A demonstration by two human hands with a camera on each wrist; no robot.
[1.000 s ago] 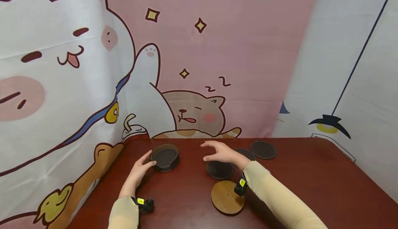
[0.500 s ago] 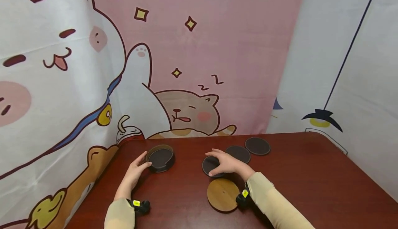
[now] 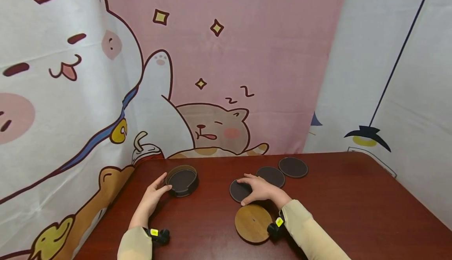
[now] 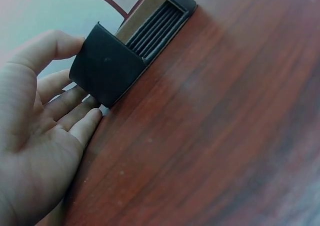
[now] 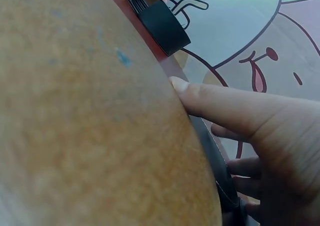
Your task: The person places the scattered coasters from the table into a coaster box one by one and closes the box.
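Observation:
In the head view my left hand (image 3: 154,195) holds the left side of a round black coaster holder (image 3: 190,187), its thumb and fingertips against the outer wall. The left wrist view shows several stacked black coasters (image 4: 157,30) through the holder's front gap. My right hand (image 3: 260,190) is spread, fingers slightly bent, over the right part of a black round coaster (image 3: 237,191). Its thumb tip lies between that coaster and a wooden disc (image 3: 252,222) with a dark edge. In the right wrist view the disc fills the left side, and the thumb tip shows beside its edge; contact is unclear.
Two more black coasters lie behind the right hand, a middle one (image 3: 271,175) and a far one (image 3: 293,167). All stand on a reddish-brown table (image 3: 353,205). A cartoon-printed curtain (image 3: 275,56) hangs behind its far edge.
My right hand came down from left of and above the near coaster, then shifted slightly right and nearer. The left hand stays at the holder. The head view has turned slightly right.

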